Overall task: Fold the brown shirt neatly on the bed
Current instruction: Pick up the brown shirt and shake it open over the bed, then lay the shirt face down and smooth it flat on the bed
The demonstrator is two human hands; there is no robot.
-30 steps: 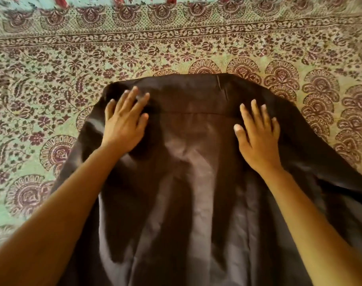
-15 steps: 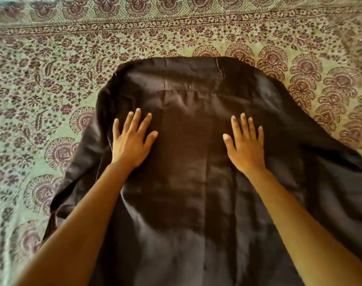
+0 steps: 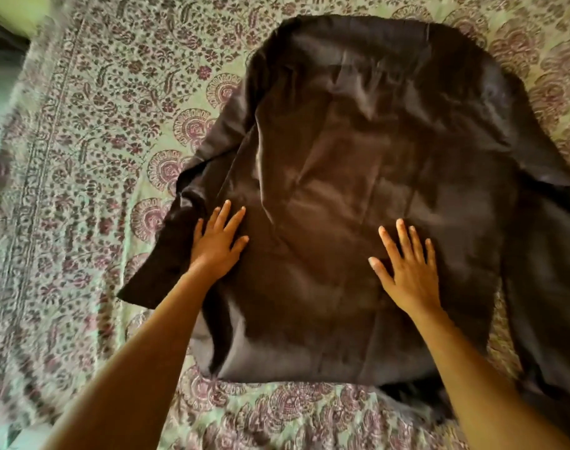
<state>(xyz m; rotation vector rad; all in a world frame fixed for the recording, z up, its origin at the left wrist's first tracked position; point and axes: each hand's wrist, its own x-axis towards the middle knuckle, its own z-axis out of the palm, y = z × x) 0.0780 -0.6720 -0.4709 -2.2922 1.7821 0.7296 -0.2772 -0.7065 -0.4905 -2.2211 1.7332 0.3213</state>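
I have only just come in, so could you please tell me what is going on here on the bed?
A person is smoothing a brown shirt spread out on a patterned bedspread. The left hand and the right hand both press flat on its lower half, fingers spread. The cloth shows creases, one sleeve lies bunched beside the left hand, and the body is not yet folded.

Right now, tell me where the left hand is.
Head view, left of centre: the left hand lies flat on the shirt at its left edge, opposite the right hand.
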